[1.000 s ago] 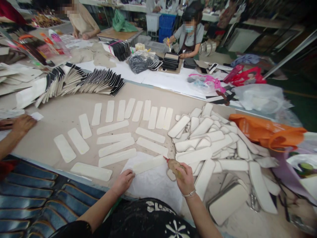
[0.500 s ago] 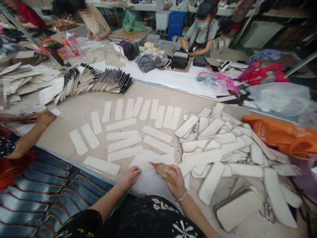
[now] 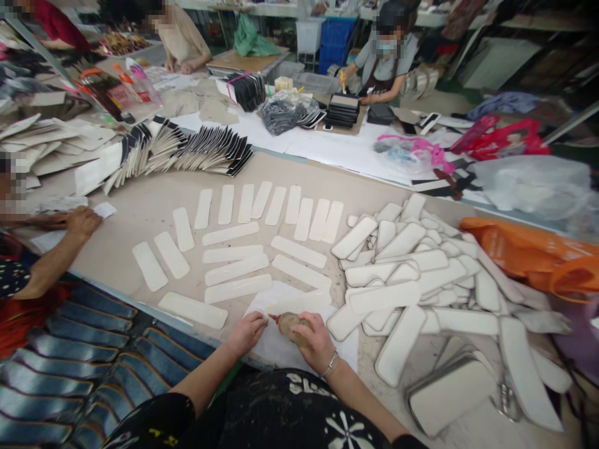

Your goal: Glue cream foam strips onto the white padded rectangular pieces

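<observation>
Right fingers (image 3: 314, 320) grip a bottle (image 3: 291, 328), nozzle (image 3: 274, 318) beside the left fingers (image 3: 255, 320), which pinch the end of a strip (image 3: 302, 301) on paper (image 3: 281, 352) atop the beige bench (image 3: 299, 173); beyond, a co-worker (image 3: 381, 70) faces a black stack (image 3: 342, 114).

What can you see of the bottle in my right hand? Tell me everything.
The bottle is brownish and rounded, perhaps plastic, with a thin red tip. It's held roughly sideways over the white paper, tip pointing toward your left hand. Your right hand wraps around its rear, hiding part of it. Whether the tip touches anything is unclear.
</observation>
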